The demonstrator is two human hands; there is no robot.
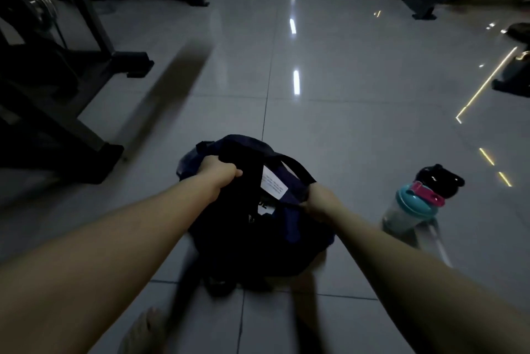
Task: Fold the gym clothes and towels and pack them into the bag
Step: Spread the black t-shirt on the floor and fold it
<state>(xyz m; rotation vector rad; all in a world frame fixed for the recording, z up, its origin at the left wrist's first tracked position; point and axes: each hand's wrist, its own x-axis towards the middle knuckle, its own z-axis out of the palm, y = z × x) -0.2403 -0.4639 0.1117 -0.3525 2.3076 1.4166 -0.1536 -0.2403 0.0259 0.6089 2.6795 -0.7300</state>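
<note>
A glossy tiled gym floor [358,95] holds a dark exercise machine [57,95], left of the bag and beyond it. The dark bag [258,239] sits slumped on the floor. At its mouth the left hand [220,178] and right hand [318,201] each have fingers curled tight round dark fabric [243,181]; it is too dim to tell garment from the bag's rim. A teal-lidded bottle [410,210] stands right of the bag. A white label [272,186] shows between the hands. Holding the opening wide and taut would likely let folded items go in flat.
</note>
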